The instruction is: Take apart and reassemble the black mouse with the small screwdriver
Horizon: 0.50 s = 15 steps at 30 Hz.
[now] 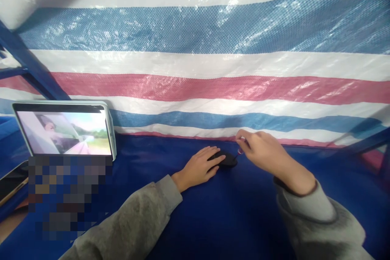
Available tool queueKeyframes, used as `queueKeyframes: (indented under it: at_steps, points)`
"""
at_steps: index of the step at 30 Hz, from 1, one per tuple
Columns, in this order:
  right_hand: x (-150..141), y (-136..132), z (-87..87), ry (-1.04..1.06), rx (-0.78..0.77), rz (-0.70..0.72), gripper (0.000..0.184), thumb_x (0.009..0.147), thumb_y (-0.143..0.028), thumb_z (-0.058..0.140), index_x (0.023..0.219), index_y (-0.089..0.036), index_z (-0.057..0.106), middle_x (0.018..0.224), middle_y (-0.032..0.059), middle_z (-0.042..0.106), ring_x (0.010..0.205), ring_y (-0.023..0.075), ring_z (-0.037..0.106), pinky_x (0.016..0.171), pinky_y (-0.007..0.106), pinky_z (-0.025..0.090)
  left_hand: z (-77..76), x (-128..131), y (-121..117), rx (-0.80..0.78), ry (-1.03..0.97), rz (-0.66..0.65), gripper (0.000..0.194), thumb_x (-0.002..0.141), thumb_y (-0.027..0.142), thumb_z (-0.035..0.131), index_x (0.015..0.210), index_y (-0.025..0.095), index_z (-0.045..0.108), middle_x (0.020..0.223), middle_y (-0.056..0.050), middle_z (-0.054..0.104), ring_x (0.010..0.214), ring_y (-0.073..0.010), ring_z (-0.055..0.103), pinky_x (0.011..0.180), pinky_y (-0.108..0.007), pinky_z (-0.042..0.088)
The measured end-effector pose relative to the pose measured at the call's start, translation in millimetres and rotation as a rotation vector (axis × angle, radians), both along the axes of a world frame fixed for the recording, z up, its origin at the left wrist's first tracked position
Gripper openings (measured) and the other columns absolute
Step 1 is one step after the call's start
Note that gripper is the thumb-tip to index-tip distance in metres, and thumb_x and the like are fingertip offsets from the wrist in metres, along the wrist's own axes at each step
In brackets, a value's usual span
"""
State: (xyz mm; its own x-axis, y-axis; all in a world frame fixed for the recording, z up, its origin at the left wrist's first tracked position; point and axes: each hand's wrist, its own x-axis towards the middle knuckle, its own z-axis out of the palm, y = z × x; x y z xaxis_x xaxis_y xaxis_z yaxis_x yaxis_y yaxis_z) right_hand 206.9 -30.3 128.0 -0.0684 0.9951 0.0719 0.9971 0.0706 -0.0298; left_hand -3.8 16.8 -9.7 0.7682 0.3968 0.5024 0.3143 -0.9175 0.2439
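Note:
A small black, mouse-shaped object lies on the blue table cover. My left hand rests on its left side, fingers laid over it and holding it down. My right hand hovers just to its right, fingers pinched on a thin tool with a pinkish handle, whose tip points down at the black object. Both arms wear grey sleeves.
A tablet in a pale case stands propped at the left, its screen playing a video. A dark phone lies at the far left edge. A striped red, white and blue tarpaulin forms the back wall. Blue metal bars cross at the left.

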Motion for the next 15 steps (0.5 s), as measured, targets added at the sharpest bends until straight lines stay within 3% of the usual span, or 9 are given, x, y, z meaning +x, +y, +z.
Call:
queueKeyframes:
  at_steps: [15]
  points:
    - [-2.9, -0.7, -0.9, 0.067, 0.047, 0.005, 0.038, 0.096, -0.051, 0.042, 0.094, -0.023, 0.069, 0.070, 0.0038, 0.071, 0.072, 0.0215, 0.066, 0.064, 0.029, 0.038, 0.8, 0.3, 0.6, 0.011, -0.002, -0.002, 0.038, 0.098, 0.026, 0.048, 0.135, 0.022, 0.054, 0.144, -0.010, 0.050, 0.136, -0.0237, 0.046, 0.116, -0.045, 0.037]
